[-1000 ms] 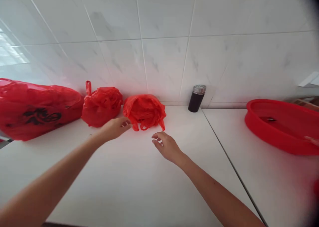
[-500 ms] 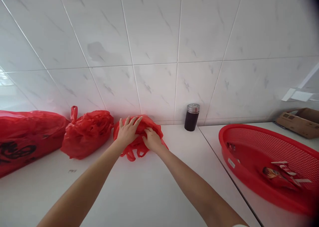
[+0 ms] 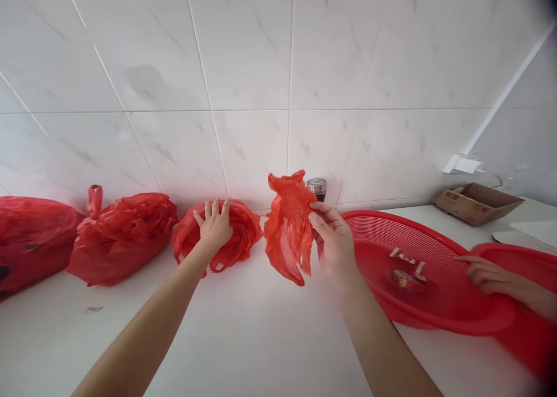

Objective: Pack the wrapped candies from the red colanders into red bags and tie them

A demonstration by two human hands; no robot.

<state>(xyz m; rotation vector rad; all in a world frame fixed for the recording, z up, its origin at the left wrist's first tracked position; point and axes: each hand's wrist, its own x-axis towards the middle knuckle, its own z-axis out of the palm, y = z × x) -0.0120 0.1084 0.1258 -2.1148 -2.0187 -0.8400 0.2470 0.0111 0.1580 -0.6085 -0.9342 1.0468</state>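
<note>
A crumpled red plastic bag hangs above the white table, pinched between the thumb and fingers of my right hand. My left hand lies with spread fingers on a bundle of red plastic bags by the wall. Left of the bundle stands a full, knotted red plastic bag. Behind the held bag, a dark canister with a silver lid is mostly covered; only its top shows.
A large red basket with a few small packets stands at right. Another person's hand reaches over its rim, beside a second red basket. An open cardboard box sits behind. At far left lies another red bag.
My right hand has drawn one red bag off the bundle and moved right with it. My left hand stays on the bundle. Another person's hand and a second basket have appeared at right.
</note>
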